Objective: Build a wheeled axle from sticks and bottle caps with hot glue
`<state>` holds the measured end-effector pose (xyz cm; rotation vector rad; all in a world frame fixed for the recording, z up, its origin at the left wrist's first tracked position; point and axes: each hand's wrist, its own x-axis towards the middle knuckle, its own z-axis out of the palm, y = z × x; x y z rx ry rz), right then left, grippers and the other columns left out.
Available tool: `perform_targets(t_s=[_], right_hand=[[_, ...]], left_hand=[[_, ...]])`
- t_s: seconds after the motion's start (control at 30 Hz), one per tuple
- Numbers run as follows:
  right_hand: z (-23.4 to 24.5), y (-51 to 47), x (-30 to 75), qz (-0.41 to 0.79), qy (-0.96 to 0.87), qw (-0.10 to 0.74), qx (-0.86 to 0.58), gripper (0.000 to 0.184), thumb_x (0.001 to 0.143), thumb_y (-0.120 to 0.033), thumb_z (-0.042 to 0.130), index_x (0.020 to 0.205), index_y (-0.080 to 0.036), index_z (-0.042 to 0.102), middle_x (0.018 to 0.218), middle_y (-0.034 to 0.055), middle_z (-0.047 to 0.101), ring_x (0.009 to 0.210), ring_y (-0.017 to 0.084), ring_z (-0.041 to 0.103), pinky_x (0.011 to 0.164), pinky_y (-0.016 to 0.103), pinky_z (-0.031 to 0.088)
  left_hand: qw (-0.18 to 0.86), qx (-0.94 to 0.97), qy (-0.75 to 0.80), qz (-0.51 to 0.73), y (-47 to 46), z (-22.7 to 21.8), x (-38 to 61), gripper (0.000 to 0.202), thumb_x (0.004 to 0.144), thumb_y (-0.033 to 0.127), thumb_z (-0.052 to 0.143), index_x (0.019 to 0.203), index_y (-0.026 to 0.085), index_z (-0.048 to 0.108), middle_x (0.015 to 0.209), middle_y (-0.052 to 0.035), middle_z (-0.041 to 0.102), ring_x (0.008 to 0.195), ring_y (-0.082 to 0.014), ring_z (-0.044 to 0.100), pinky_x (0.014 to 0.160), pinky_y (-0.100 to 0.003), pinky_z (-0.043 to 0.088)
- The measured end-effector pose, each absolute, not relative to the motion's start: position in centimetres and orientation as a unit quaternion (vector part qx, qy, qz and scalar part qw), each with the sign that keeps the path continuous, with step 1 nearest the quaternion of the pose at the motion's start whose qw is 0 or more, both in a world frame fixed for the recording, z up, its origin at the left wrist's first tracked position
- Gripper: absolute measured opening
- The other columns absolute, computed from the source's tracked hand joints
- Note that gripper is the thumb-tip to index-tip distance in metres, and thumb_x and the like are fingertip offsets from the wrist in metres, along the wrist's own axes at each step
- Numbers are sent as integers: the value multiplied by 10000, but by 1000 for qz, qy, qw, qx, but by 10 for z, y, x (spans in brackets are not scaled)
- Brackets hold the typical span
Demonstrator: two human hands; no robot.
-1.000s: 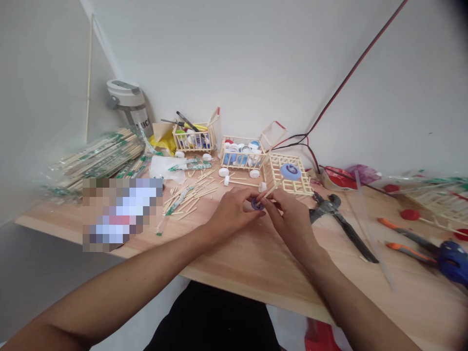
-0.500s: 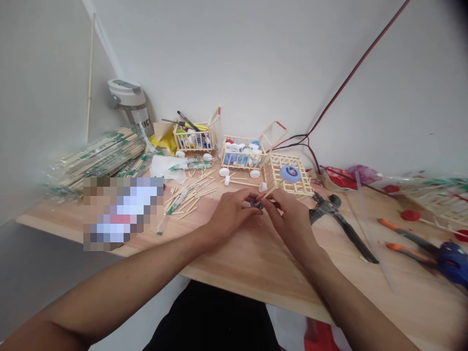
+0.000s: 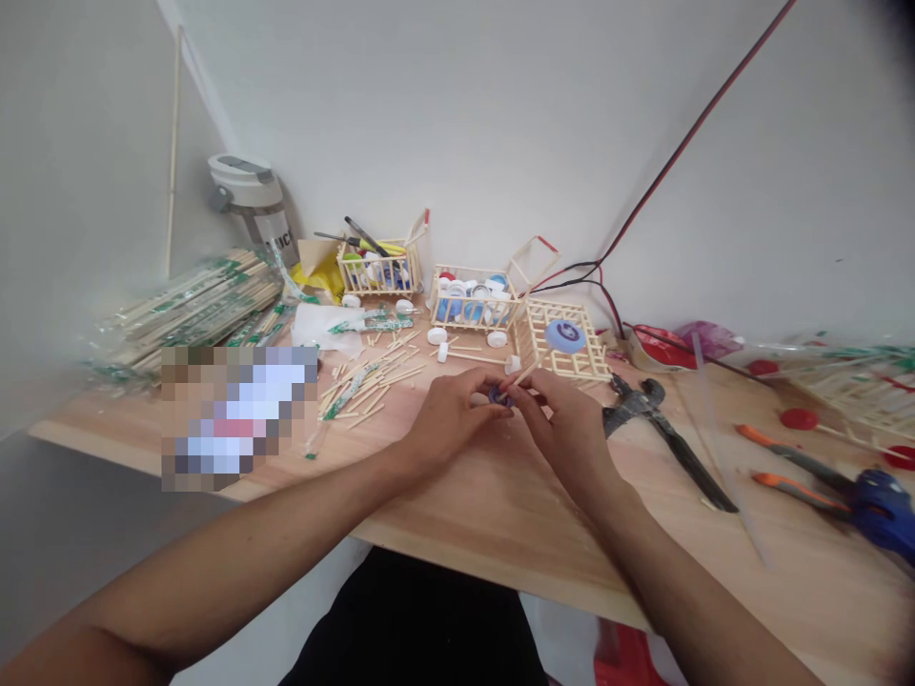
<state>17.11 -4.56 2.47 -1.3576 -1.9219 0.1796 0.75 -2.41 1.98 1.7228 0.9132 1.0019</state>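
My left hand (image 3: 450,421) and my right hand (image 3: 564,427) meet above the wooden tabletop (image 3: 500,514). Between their fingertips is a small dark blue bottle cap (image 3: 498,395), partly hidden by my fingers. My left fingers pinch the cap. My right fingers grip a thin wooden stick (image 3: 524,376) whose end meets the cap, with the stick's far end rising toward a white plastic cap (image 3: 513,364). Loose wooden sticks (image 3: 364,386) lie to the left of my left hand.
Behind my hands stand two stick-built carts of bottle caps (image 3: 468,310) (image 3: 376,272) and a stick lattice (image 3: 564,357) bearing a blue cap. Black pincers (image 3: 654,410) lie to the right. A blue glue gun (image 3: 883,510) sits at the far right.
My hands stay close together around the blue cap, shifting only slightly. The view has moved a little, with no object visibly taken or let go.
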Motion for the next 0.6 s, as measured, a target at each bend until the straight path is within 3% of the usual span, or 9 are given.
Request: perform_targets(t_s=[0.6], right_hand=[[27,-46,170,66,-755,380,-530,169,914,-269,524,776,-219,610,755,21,695,669,165,630,616,270,440]], left_hand=[[458,693,371,417,-24,19,8,234,755,140,675,982,196,686,969,-13,717,907,-162,654,835,-285,520]])
